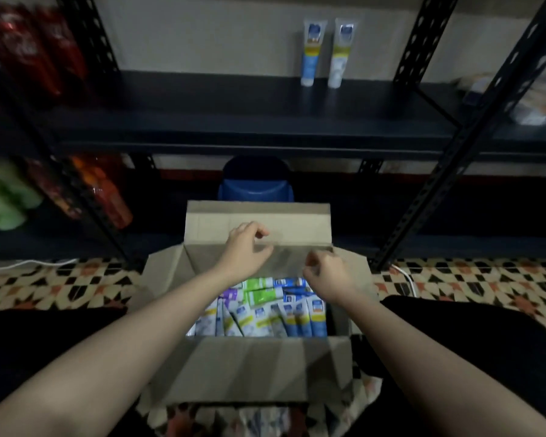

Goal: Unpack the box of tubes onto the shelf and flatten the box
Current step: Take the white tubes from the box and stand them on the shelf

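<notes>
From the head camera, a brown corrugated cardboard box [252,367] sits on the patterned tile floor [473,285] with all flaps folded out, packed with glossy plastic tubes [259,310] in white, blue, green and purple. Both forearms reach over it. The left hand [245,247] and right hand [328,272] hover above the far end, fingers loosely curled and holding nothing. Two tubes [325,52] stand cap-down on the dark metal shelf [234,99].
</notes>
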